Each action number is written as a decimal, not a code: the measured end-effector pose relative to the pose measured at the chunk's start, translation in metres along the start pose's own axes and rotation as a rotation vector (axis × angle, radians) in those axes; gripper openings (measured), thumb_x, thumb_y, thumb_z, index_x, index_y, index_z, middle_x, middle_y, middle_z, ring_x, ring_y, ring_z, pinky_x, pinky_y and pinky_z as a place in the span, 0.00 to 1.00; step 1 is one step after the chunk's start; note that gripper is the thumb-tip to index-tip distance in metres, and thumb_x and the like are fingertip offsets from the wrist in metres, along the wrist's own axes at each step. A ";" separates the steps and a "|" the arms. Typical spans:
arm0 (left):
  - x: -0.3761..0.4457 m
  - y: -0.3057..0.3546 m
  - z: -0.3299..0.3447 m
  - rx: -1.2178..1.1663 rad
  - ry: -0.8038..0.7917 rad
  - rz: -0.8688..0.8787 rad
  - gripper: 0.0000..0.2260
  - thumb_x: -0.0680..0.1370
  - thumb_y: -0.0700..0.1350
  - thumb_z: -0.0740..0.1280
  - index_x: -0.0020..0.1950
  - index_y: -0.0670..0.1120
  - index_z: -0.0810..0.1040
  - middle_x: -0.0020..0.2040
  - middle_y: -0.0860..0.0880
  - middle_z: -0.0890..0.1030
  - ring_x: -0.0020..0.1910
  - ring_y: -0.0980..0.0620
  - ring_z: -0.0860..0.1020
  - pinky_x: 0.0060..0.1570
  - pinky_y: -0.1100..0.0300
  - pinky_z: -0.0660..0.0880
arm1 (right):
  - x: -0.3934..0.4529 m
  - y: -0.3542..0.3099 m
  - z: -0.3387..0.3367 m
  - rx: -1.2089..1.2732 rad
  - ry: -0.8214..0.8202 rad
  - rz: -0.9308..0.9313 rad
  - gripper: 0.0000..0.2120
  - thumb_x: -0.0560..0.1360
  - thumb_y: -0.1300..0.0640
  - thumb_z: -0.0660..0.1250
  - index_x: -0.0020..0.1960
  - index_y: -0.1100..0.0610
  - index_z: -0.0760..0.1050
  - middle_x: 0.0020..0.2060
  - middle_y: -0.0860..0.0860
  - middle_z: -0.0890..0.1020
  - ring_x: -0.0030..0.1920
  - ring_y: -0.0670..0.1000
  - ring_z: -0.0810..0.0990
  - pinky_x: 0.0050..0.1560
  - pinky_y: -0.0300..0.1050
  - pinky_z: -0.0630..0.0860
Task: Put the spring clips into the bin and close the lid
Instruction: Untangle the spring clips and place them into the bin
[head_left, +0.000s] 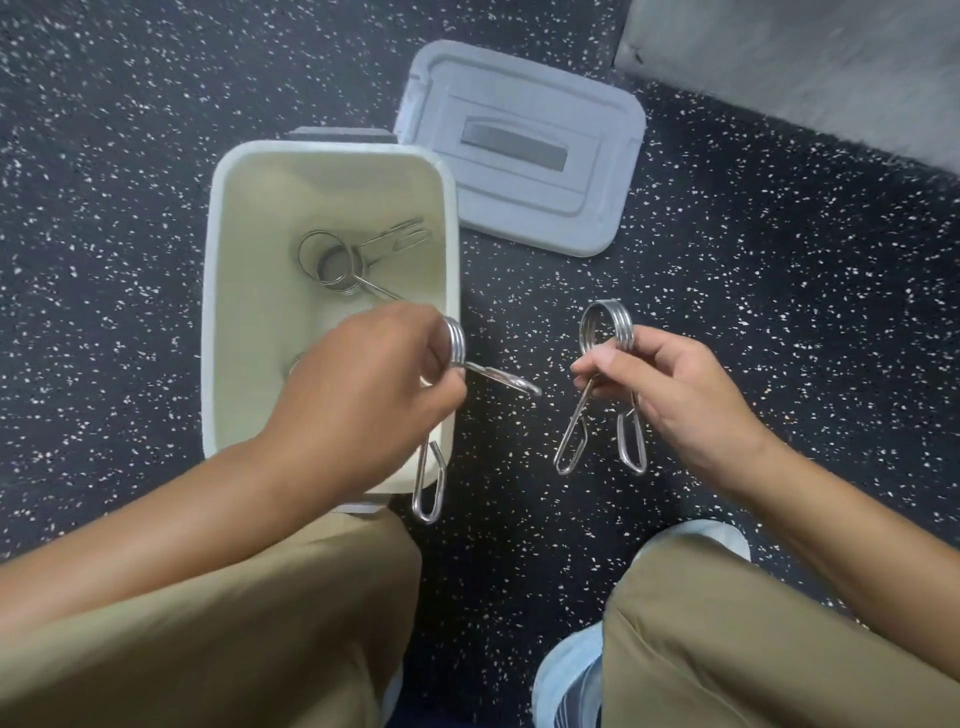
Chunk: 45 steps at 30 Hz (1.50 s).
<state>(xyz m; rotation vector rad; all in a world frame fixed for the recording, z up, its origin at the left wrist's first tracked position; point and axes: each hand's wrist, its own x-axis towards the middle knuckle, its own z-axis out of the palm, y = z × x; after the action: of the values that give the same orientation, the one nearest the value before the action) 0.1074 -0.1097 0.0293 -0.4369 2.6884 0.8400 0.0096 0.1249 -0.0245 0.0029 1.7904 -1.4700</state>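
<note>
— What lay under you there?

— You had a dark rubber floor (727, 322), flecked all over with white specks, lit evenly.

— And at its edges?

— Toward your far right corner, a pale grey mat or slab (810, 67) ran along the floor at a slant.

Open cream plastic bin (218, 291) sits on black speckled rubber floor (104, 130), left of centre. Steel wire spring clips (337, 260) lie in bin's far half. Grey rectangular plastic lid (524, 150) lies flat on floor, right of & behind bin, just beside its far right corner. Left hand (363, 379) w/ coiled steel clip (457, 358) is over bin's near right edge. Right hand (670, 384) w/ second coiled steel clip (608, 338) is right of bin, over floor.
</note>
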 end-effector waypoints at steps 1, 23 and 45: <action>0.000 -0.008 -0.003 -0.011 0.017 -0.046 0.07 0.75 0.51 0.69 0.38 0.53 0.74 0.36 0.59 0.78 0.38 0.55 0.76 0.38 0.53 0.74 | 0.002 -0.002 0.005 -0.038 0.014 -0.004 0.11 0.78 0.58 0.70 0.50 0.68 0.81 0.45 0.59 0.87 0.49 0.55 0.86 0.60 0.55 0.79; 0.051 -0.083 0.050 0.383 -0.210 -0.430 0.10 0.77 0.38 0.64 0.57 0.43 0.78 0.57 0.42 0.81 0.56 0.39 0.81 0.44 0.54 0.69 | 0.012 -0.005 0.063 -0.172 0.037 0.000 0.09 0.84 0.61 0.59 0.57 0.55 0.78 0.50 0.56 0.86 0.44 0.54 0.88 0.45 0.41 0.82; 0.003 -0.084 0.007 0.271 -0.061 -0.205 0.24 0.82 0.58 0.59 0.31 0.44 0.69 0.31 0.47 0.71 0.29 0.45 0.71 0.27 0.55 0.61 | 0.035 -0.099 0.071 -0.775 -0.074 -0.344 0.10 0.82 0.46 0.62 0.55 0.47 0.80 0.41 0.41 0.87 0.39 0.56 0.84 0.43 0.58 0.79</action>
<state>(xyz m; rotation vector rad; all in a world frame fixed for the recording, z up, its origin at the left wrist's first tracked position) 0.1368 -0.1721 -0.0191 -0.5974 2.5944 0.4178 -0.0209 0.0182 0.0370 -0.7684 2.2613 -0.8795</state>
